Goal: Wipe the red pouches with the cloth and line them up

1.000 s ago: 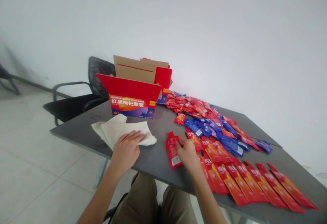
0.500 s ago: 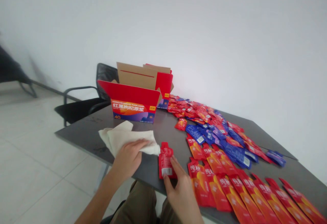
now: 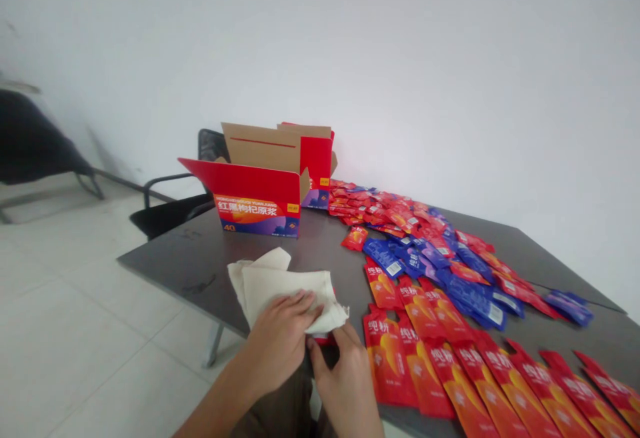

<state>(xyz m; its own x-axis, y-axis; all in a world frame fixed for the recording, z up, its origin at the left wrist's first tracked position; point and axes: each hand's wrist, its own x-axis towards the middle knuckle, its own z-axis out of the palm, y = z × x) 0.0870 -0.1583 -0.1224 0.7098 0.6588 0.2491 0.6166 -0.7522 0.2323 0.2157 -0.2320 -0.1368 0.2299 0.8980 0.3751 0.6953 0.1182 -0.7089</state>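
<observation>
My left hand point(image 3: 280, 338) is closed on a cream cloth point(image 3: 273, 285) and presses it down over a red pouch point(image 3: 325, 340) near the table's front edge. Most of that pouch is hidden by the cloth; only slivers of red show. My right hand point(image 3: 345, 375) grips the pouch's near end between thumb and fingers, close beside the cloth. To the right of it, red-orange pouches point(image 3: 390, 358) lie face up in overlapping rows.
Two open cartons stand at the back: the nearer carton point(image 3: 257, 215) and another carton point(image 3: 317, 165) behind it. A heap of red and blue pouches point(image 3: 400, 215) spreads along the grey table point(image 3: 200, 251). A black chair point(image 3: 167, 208) stands beyond the left edge, against a white wall.
My left hand has carried the cloth rightward onto the red pouch, covering most of it. My right hand stays at the pouch. The view has shifted slightly.
</observation>
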